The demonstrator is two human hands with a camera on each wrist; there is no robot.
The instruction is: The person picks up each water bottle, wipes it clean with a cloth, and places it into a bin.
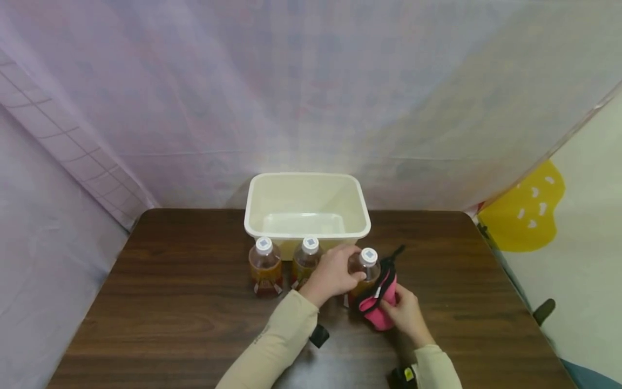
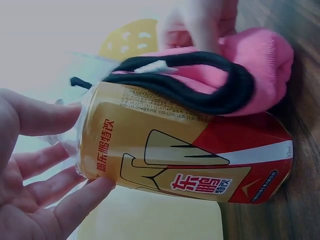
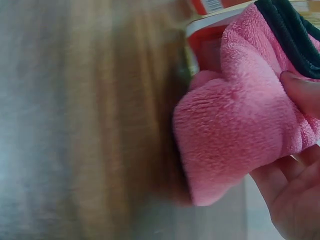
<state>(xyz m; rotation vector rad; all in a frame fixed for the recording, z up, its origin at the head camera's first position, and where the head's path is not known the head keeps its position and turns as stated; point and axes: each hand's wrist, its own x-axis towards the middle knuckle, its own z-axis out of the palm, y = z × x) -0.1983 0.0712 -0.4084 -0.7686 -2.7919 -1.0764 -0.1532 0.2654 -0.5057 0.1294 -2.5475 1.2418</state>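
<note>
My left hand point(image 1: 335, 274) grips the upper part of a drink bottle point(image 2: 190, 155) with a white cap and a gold and red label. In the left wrist view the thumb and fingers curl around its clear shoulder. My right hand point(image 1: 407, 314) pinches a folded pink cloth point(image 3: 240, 110) with dark edging and a small white tag. The cloth lies against the right side of that bottle. Two more bottles stand to the left, one bottle point(image 1: 265, 267) farthest left and another bottle point(image 1: 305, 265) just beside my left hand, which partly covers it.
Behind the bottles, a cream plastic tub point(image 1: 307, 236) stands at the back of the brown wooden table point(image 1: 184, 302). Pale curtains point(image 1: 301, 97) hang close behind the table and along its left side. A yellow printed shape point(image 1: 527, 210) marks the right-hand cloth.
</note>
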